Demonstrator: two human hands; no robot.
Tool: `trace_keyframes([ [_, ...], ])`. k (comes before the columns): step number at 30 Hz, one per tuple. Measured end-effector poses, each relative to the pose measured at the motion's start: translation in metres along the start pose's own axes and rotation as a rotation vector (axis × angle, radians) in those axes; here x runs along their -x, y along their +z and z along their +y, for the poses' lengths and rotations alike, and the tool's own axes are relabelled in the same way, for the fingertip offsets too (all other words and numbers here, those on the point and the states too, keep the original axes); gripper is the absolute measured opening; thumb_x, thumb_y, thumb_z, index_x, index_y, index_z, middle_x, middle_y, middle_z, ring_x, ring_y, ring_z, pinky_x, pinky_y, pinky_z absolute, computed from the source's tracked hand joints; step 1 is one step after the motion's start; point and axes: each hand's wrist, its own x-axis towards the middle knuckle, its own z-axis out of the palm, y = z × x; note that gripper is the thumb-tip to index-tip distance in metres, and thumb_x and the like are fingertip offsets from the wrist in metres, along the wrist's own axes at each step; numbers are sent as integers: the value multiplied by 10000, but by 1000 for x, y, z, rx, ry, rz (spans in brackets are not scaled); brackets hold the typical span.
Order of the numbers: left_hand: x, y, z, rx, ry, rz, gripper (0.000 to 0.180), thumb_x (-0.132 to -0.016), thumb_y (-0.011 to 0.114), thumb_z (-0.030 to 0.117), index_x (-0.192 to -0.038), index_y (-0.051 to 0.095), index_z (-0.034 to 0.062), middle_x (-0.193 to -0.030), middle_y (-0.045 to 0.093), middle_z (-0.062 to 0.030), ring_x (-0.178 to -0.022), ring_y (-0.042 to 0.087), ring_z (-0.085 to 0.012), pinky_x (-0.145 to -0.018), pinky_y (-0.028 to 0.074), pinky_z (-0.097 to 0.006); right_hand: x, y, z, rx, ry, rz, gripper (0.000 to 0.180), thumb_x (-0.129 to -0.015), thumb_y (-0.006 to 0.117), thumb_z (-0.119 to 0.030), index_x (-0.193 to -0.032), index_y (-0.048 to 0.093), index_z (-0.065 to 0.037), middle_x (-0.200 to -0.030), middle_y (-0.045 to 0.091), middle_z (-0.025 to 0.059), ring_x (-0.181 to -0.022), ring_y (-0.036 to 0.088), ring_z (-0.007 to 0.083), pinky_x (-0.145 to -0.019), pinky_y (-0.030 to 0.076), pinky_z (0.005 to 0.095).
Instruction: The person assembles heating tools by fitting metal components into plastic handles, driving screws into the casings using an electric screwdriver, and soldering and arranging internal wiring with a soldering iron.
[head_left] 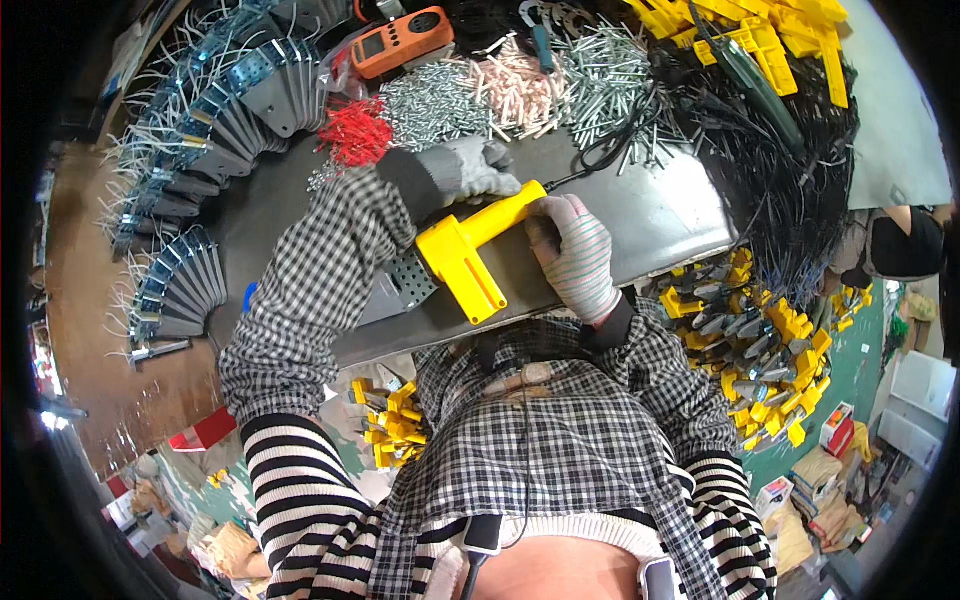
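Fanned grey metal blades with blue ends (190, 275) and white wires line the left side of a work area, arcing toward a worker whose gloved hands meet over a yellow plastic housing (465, 262). A scatter of small red pieces (355, 132) lies beyond the worker's checked left sleeve (315, 260), with an orange meter (403, 43) behind it and a heap of silver screws (430, 105) alongside. A perforated metal plate (410, 281) juts from the housing toward the lower left. The housing sits at the centre, over the near part of the dark metal surface (660, 215), between the two hands; its handle (503, 214) runs from the blocky head toward the upper right, ending in a black cord (567, 182).

The left hand (462, 170), in a grey glove, bends over the far side of the handle, fingers curled; whether it grips cannot be told. The right hand (582, 255), in a striped glove, is nearer the cord end, fingertips touching the handle from the right, thumb drawn in close; how firmly it closes is hidden. Pale pink sleeves (518, 90) and silver rods (610, 80) lie heaped beyond, while black cables (810, 200) spill down the right side above a pile of yellow-handled pieces (770, 360).
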Motion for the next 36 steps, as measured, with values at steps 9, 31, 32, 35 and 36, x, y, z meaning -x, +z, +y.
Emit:
trace_keyframes([
  [9,-58,109,75,-1584,618,555,131,-790,582,121,-898,656,127,-895,552,-49,-889,558,-202,-736,451,-336,-46,-111,96,622,293,-147,283,-856,656,-275,-1006,611,-40,-944,650,205,-885,628,393,-764,497,476],
  [31,83,36,-5,246,343,384,459,-841,706,86,-1267,549,15,-1101,623,-50,-946,627,-112,-876,500,-249,7,2,-33,-643,304,-8,154,-897,634,-42,-1046,661,-15,-809,644,36,-711,588,71,-638,484,219],
  [32,85,41,-12,269,378,475,401,-858,681,75,-1238,569,13,-1059,640,-46,-934,629,-106,-890,501,-255,9,11,-36,-624,356,-21,131,-894,634,-41,-1017,670,-19,-784,636,27,-704,587,70,-644,488,225],
  [35,97,42,-15,231,361,476,379,-871,663,71,-1235,570,14,-1069,635,-43,-942,622,-97,-894,498,-255,13,21,-41,-826,429,-15,125,-893,630,-36,-1011,668,-18,-793,642,30,-712,588,70,-656,492,227],
  [36,96,39,-17,284,402,445,388,-868,659,65,-1242,567,22,-1068,635,-42,-951,616,-92,-901,493,-254,15,25,-38,-866,467,-9,115,-894,626,-32,-1000,661,-3,-808,643,22,-724,589,66,-664,494,226],
])
